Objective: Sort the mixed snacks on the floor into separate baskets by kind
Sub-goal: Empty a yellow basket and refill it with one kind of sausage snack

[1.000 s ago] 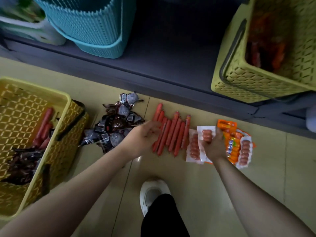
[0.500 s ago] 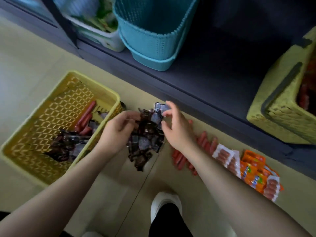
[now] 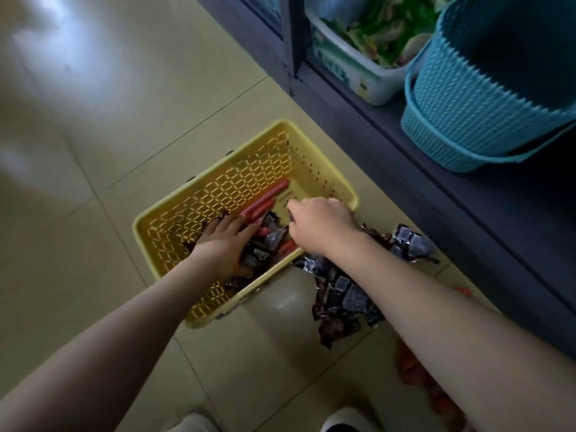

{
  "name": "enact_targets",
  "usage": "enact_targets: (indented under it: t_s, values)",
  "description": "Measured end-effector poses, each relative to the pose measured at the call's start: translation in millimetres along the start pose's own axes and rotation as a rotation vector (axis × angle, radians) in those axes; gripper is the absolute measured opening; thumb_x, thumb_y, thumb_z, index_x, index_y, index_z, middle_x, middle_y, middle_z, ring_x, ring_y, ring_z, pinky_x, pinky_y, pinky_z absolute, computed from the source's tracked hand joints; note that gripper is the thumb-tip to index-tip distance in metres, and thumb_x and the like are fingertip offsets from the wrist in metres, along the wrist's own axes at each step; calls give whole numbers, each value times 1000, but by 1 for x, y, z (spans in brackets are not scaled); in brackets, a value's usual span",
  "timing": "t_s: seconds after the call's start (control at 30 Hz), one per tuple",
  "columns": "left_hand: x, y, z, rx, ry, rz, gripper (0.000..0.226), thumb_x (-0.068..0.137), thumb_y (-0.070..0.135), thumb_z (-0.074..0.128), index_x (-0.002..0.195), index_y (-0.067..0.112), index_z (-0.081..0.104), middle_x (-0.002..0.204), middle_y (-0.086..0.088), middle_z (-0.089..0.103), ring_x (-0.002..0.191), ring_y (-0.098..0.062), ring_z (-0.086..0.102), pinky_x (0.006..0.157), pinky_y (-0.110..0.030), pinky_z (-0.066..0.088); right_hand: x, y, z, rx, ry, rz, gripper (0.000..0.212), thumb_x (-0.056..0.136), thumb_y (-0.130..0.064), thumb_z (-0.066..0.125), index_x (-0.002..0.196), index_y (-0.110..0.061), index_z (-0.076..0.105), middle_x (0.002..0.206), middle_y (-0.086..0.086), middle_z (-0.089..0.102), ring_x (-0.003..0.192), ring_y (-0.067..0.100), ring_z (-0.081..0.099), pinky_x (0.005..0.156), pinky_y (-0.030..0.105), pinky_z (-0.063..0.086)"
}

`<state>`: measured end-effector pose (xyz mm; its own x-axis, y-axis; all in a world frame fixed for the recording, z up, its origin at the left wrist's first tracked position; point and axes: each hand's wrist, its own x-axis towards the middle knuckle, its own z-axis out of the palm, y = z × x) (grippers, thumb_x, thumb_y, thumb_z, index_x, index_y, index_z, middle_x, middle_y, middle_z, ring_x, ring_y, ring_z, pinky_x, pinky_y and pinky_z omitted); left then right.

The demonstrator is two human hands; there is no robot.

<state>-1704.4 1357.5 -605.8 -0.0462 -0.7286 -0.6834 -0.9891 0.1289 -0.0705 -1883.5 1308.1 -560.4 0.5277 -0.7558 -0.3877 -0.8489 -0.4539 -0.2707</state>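
both hands are reaching into the yellow basket (image 3: 174, 215): left hand (image 3: 226, 243) lying flat-fingered on dark snack packets (image 3: 268, 241), right hand (image 3: 318, 226) curled, apparently pinching one.

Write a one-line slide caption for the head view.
Both hands, left hand and right hand, reach into the yellow basket holding red sausages and dark snack packets; more lie outside.

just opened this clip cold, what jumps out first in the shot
Both hands are down in the yellow basket on the floor: the left hand lies flat on dark snack packets beside red sausage sticks, the right hand curled over them. More dark packets are heaped on the tiles just right of the basket, and a teal basket sits on the dark shelf behind.
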Motion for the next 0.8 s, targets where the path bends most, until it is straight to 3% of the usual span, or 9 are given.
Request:
enact_targets:
  t_s: [0.1, 0.23, 0.37, 0.53, 0.63, 0.7, 0.8]
  values:
    - [12, 2, -3, 35, -1, -97, 109, 65, 57, 71, 147, 25, 6, 151, -9, 19, 140, -30, 16, 115, -47, 11, 9, 1, -2, 1, -89, 82, 9, 94, -26, 37, 93, -20, 43, 93, 4, 57, 76, 24, 51, 65, 30, 40]
    - [13, 5, -5, 38, 4, -153, 104, 61, 60, 73, 143, 20, 22, 141, -7, 35, 127, -28, 36, 95, -41, 42, 5, 1, 4, -37, 107, 88, 28, 95, -34, 34, 103, -15, 52, 81, 2, 52, 69, 23, 54, 64, 29, 47]
    - [0, 4, 8, 29, 156, -186, 80, 71, 48, 71, 137, 21, 36, 136, -8, 37, 124, -28, 35, 95, -39, 42, 5, 3, 8, -25, 182, 68, 30, 95, -35, 33, 103, -15, 54, 81, 1, 54, 67, 22, 53, 56, 25, 41]
    - [-1, -1, 10, 66, -29, -244, 69, 76, 52, 64, 136, 30, 39, 144, -9, 30, 134, -35, 21, 108, -53, 23, 2, 3, 6, -62, 152, 65, 32, 96, -35, 31, 105, -15, 54, 81, 3, 53, 67, 22, 52, 58, 26, 42]
    - [-2, 1, 0, -4, -69, -206, 64, 79, 47, 64, 136, 31, 41, 140, -7, 33, 127, -34, 33, 98, -46, 42, 2, 3, 5, -70, 129, 55, 33, 95, -37, 30, 104, -16, 54, 80, 3, 52, 67, 22, 52, 60, 26, 43]
    - [-17, 5, -13, -55, 13, -189, 63, 81, 43, 63, 137, 32, 37, 139, -7, 34, 126, -35, 35, 94, -41, 47, 2, 3, 5, -50, 151, 29, 34, 95, -41, 32, 106, -18, 55, 87, 2, 58, 73, 21, 54, 59, 26, 41]
    - [-48, 9, -39, -162, 338, -107, 56, 80, 47, 61, 130, 27, 46, 130, -5, 40, 121, -33, 38, 92, -39, 45, -3, 6, 4, 236, 165, -56, 41, 90, -55, 40, 119, -28, 52, 113, -6, 59, 100, 15, 55, 70, 27, 42]
